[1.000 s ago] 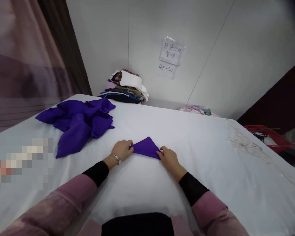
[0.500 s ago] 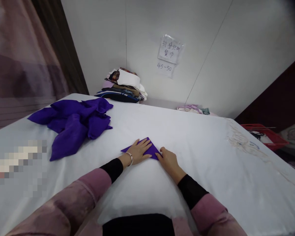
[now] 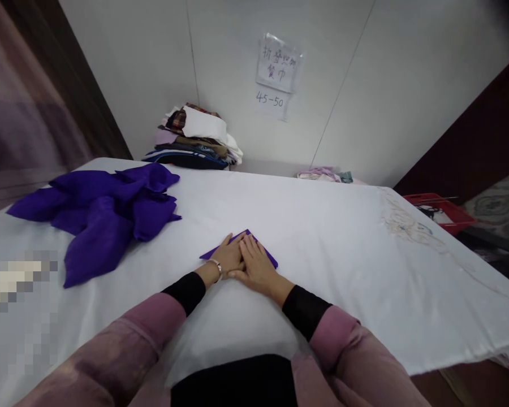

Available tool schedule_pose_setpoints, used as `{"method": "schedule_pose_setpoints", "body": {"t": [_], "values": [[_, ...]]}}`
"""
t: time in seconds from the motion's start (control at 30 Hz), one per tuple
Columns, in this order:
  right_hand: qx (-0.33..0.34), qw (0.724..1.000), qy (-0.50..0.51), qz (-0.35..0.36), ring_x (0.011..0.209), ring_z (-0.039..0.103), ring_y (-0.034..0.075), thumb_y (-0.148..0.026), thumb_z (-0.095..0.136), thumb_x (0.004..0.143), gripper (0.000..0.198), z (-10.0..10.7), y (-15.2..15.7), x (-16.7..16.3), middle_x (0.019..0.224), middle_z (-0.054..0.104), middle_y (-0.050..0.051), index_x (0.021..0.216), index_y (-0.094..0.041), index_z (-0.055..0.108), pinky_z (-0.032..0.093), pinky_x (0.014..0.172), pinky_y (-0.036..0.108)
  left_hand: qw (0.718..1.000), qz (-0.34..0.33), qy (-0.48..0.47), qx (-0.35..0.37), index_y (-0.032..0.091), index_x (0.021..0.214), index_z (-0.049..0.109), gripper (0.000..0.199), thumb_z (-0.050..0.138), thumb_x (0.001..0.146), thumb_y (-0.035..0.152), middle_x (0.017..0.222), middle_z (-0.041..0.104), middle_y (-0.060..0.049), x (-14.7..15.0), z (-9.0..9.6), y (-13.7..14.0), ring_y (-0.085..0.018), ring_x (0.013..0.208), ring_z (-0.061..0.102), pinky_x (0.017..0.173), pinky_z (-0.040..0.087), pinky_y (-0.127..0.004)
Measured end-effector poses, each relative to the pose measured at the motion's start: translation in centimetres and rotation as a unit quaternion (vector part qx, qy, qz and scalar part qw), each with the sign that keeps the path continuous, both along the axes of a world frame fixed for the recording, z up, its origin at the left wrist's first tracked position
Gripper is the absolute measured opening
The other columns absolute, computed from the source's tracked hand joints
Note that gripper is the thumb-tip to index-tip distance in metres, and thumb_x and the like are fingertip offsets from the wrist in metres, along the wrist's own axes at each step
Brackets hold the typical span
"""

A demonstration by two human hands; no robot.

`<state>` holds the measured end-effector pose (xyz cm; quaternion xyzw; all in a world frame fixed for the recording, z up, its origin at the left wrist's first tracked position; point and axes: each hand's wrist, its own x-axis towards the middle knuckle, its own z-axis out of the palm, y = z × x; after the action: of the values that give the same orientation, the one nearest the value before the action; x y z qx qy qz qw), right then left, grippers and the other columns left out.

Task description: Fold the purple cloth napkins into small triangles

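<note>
A: Grip?
B: Nothing pinched that I can see. Your left hand [image 3: 229,256] and right hand [image 3: 258,267] lie flat, fingers extended, right partly over left, on the folded purple cloth [image 3: 272,260].
A: Which is nearer it?
B: Neither; it's under both. One corner sticks out left of your left hand, another just right of your right.
A: Axis?
B: Corner to corner, left-right, roughly along the table's [image 3: 331,249] far edge. Peak points at that edge.
A: Position?
B: Between near and far edges, right of the loose purple heap [image 3: 106,217] toward the far-left corner.
</note>
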<state>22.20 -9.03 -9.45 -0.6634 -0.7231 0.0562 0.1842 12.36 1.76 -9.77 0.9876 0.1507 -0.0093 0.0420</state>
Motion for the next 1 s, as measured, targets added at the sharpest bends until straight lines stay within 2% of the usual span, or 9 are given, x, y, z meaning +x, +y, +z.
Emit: {"method": "schedule_pose_setpoints", "body": {"t": [0.2,0.4,0.6,0.77,1.0], "values": [[0.009,0.998,-0.032,-0.046,0.136,0.009,0.032,-0.068,0.037,0.08,0.092,-1.5,-2.0,0.9,0.146,0.016,0.023,0.141,-0.001,0.017,0.017,0.107,0.051,0.999,0.012,-0.04,-0.015,0.021,0.139,0.029,0.06,0.039,0.085,0.045,0.147,0.026,-0.006,-0.4,0.1,-0.1,-0.022,0.137,0.014,0.109,0.007,-0.045],[0.012,0.998,-0.044,-0.043,0.136,0.015,0.031,-0.064,0.037,0.082,0.087,-1.8,-3.2,1.2,0.146,0.022,0.021,0.141,-0.002,0.019,0.021,0.107,0.05,0.998,0.013,-0.051,-0.027,0.021,0.138,0.03,0.062,0.038,0.084,0.051,0.147,0.029,-0.007,-0.4,0.3,-0.3,-0.023,0.136,0.016,0.109,0.007,-0.046],[0.009,0.998,-0.046,-0.039,0.135,0.017,0.032,-0.062,0.039,0.083,0.084,-2.0,-3.2,1.4,0.144,0.025,0.022,0.138,-0.001,0.027,0.022,0.106,0.052,0.998,0.016,-0.043,-0.038,0.02,0.139,0.027,0.06,0.034,0.087,0.048,0.147,0.027,-0.007,-1.1,0.5,0.2,-0.021,0.137,0.015,0.11,0.006,-0.044],[-0.006,0.998,-0.049,-0.041,0.135,0.017,0.033,-0.064,0.036,0.083,0.085,-1.7,-3.2,1.4,0.144,0.023,0.023,0.137,0.001,0.028,0.022,0.107,0.05,0.996,0.071,-0.045,-0.036,0.024,0.139,0.028,0.055,0.027,0.09,0.048,0.148,0.024,-0.003,-3.7,0.4,1.3,-0.023,0.137,0.013,0.109,0.006,-0.047],[-0.032,0.997,-0.044,-0.048,0.135,0.015,0.032,-0.066,0.031,0.083,0.087,-1.2,-3.2,1.2,0.145,0.02,0.022,0.138,0.001,0.027,0.019,0.108,0.048,0.985,0.166,-0.018,-0.048,0.024,0.14,0.027,0.051,0.023,0.091,0.039,0.147,0.025,-0.003,-9.2,0.4,3.0,-0.021,0.137,0.016,0.109,0.009,-0.05]]}}
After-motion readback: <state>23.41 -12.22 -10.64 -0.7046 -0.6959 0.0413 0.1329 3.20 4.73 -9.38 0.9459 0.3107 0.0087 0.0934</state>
